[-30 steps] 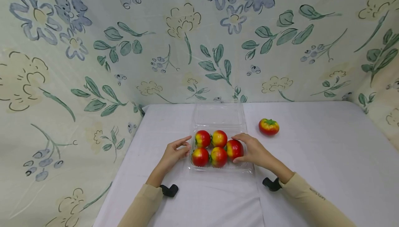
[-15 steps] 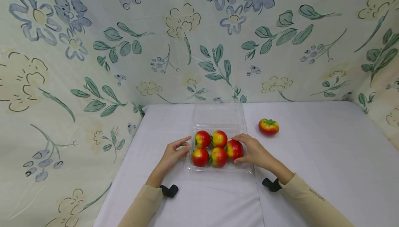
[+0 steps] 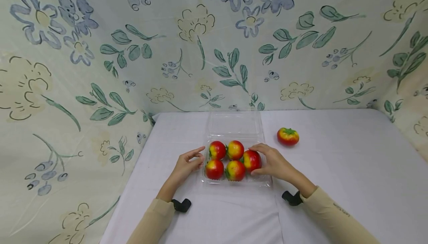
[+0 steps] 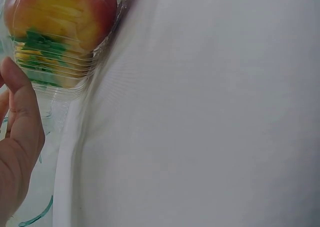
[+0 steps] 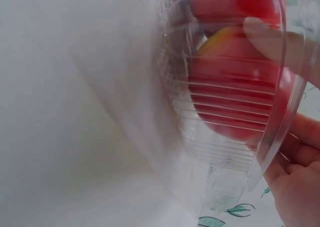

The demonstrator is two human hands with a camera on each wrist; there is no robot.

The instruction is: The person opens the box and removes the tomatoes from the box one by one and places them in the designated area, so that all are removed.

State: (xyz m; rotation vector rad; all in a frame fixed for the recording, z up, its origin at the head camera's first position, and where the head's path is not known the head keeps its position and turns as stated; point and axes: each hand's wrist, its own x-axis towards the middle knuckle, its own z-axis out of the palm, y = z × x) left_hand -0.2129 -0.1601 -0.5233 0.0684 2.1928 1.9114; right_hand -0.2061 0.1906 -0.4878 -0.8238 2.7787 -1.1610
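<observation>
A clear plastic clamshell box (image 3: 214, 182) lies with its lid (image 3: 235, 123) folded back. Inside are several red-and-yellow tomatoes (image 3: 217, 150) with green leafy tops. My right hand (image 3: 275, 164) reaches over the box's right side and grips the rightmost tomato (image 3: 252, 161), thumb in front and fingers behind. The right wrist view shows this tomato (image 5: 230, 92) through the ribbed wall, with the thumb (image 5: 270, 39) on it inside the box. My left hand (image 3: 185, 166) is at the box's left wall, fingers loosely extended; in the left wrist view a fingertip is close by the ribbed corner.
One more tomato (image 3: 288, 136) sits on the white cloth, right of the lid. The white-covered table (image 3: 337, 162) reaches back to a floral curtain (image 3: 187, 50), which also hangs along the left side. Black wrist mounts (image 3: 182, 205) sit under both forearms.
The front middle tomato in the box has shifted slightly toward the front and turned a little. Both hands stay almost where they were, the right still holding its tomato.
</observation>
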